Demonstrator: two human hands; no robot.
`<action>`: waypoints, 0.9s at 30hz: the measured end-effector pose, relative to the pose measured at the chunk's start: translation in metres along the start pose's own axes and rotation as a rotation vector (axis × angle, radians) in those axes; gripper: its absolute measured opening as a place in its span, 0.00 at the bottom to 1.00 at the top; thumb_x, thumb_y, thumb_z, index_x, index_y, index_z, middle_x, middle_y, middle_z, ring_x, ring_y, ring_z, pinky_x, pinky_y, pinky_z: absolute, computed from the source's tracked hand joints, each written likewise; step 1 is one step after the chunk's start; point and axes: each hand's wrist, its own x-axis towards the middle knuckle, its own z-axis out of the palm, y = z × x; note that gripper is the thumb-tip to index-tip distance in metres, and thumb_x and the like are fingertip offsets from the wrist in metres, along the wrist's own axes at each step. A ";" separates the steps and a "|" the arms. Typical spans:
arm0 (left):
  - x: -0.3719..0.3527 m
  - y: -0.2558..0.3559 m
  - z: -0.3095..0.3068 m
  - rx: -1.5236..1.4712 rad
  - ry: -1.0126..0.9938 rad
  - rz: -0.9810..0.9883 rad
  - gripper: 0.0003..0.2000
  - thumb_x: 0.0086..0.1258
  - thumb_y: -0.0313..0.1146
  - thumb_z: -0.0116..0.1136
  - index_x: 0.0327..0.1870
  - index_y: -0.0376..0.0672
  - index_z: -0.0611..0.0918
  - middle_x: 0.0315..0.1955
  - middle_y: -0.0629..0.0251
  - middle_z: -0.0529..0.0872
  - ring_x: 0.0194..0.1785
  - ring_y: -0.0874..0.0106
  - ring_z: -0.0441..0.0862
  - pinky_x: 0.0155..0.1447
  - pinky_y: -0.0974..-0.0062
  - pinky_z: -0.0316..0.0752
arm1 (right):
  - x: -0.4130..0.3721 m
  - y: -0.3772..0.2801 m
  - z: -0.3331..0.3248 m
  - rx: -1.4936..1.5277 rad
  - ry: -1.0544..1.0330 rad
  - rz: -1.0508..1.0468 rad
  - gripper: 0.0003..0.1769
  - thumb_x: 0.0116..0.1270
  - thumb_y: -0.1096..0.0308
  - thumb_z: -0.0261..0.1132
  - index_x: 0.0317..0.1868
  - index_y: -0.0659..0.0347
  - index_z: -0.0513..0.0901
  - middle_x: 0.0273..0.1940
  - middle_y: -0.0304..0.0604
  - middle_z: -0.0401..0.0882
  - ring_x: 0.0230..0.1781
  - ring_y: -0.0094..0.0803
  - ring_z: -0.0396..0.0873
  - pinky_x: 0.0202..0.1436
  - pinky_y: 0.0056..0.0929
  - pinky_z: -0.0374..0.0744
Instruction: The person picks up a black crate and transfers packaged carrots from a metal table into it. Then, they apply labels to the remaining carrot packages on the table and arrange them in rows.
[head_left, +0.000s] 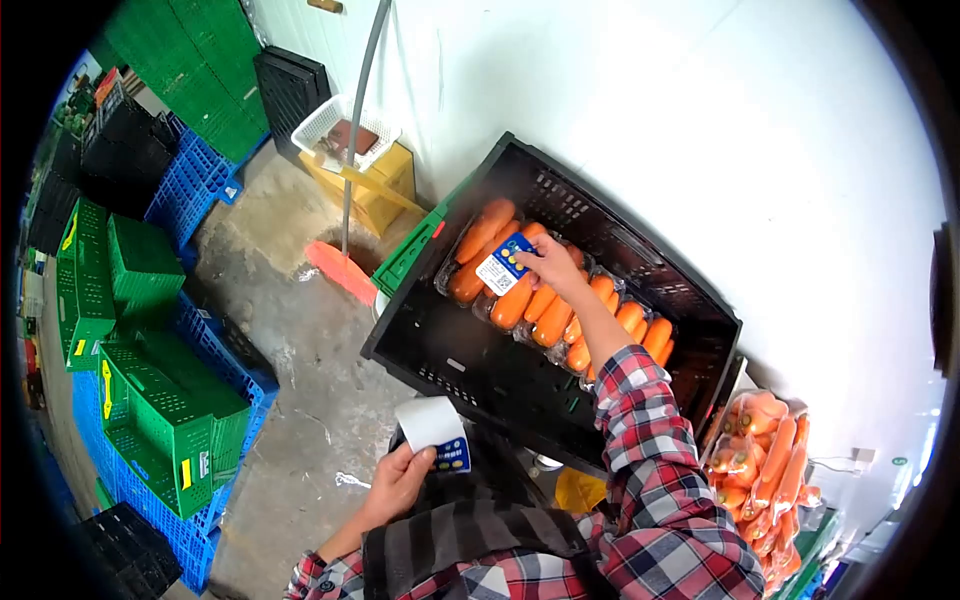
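Observation:
My right hand [552, 266] reaches into a tilted black crate [455, 350] and presses on a blue and white label [503, 264] on a clear pack of carrots [478, 243]. More packed carrots [620, 320] lie in a row in the same crate. My left hand [398, 482] is low near my body and holds a white roll of labels [433, 430] with a blue sticker at its end. Both sleeves are red plaid.
A pile of bagged carrots [765, 470] lies at the right. Green crates [160, 420] and blue crates [215, 345] stand at the left on the concrete floor. A yellow box [385, 190] with a white basket [345, 125] and an orange broom [340, 270] stand by the white wall.

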 end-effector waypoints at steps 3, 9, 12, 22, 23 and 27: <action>0.001 -0.002 -0.007 -0.042 0.026 -0.105 0.14 0.71 0.34 0.49 0.53 0.38 0.75 0.39 0.73 0.79 0.39 0.83 0.72 0.45 0.82 0.69 | 0.016 0.007 0.012 0.072 -0.033 0.020 0.09 0.61 0.68 0.62 0.38 0.60 0.71 0.25 0.36 0.75 0.13 0.19 0.69 0.13 0.19 0.69; 0.012 0.007 -0.017 -0.050 -0.044 -0.223 0.16 0.71 0.37 0.48 0.53 0.37 0.75 0.38 0.73 0.79 0.38 0.83 0.72 0.45 0.82 0.71 | 0.070 0.055 0.028 -0.327 0.078 -0.089 0.15 0.59 0.66 0.63 0.43 0.62 0.70 0.26 0.41 0.76 0.16 0.26 0.70 0.16 0.24 0.70; 0.016 0.010 -0.018 -0.044 -0.101 -0.235 0.17 0.71 0.39 0.48 0.53 0.36 0.75 0.37 0.73 0.80 0.39 0.83 0.73 0.45 0.84 0.70 | 0.070 0.050 0.040 -0.815 0.232 -0.157 0.20 0.58 0.64 0.62 0.48 0.62 0.69 0.31 0.51 0.79 0.27 0.40 0.78 0.28 0.36 0.76; 0.027 0.024 0.012 -0.310 0.219 -0.233 0.13 0.71 0.34 0.48 0.48 0.35 0.76 0.38 0.67 0.82 0.40 0.79 0.77 0.47 0.79 0.72 | -0.093 -0.120 0.040 -0.183 -0.170 -0.289 0.16 0.54 0.61 0.67 0.38 0.60 0.75 0.33 0.45 0.77 0.33 0.30 0.77 0.38 0.27 0.75; 0.028 0.026 0.017 -0.321 0.247 -0.236 0.12 0.70 0.33 0.49 0.47 0.34 0.76 0.37 0.64 0.82 0.38 0.75 0.79 0.45 0.77 0.74 | -0.125 -0.130 0.050 -0.124 -0.358 -0.421 0.19 0.51 0.58 0.69 0.39 0.59 0.75 0.37 0.45 0.75 0.38 0.34 0.75 0.42 0.29 0.74; 0.022 0.029 0.027 0.005 0.221 -0.075 0.13 0.71 0.36 0.48 0.31 0.37 0.78 0.25 0.78 0.76 0.31 0.87 0.69 0.35 0.84 0.66 | -0.187 -0.120 0.086 -0.345 -0.430 -0.874 0.15 0.50 0.66 0.66 0.35 0.63 0.72 0.34 0.43 0.71 0.37 0.40 0.71 0.42 0.32 0.73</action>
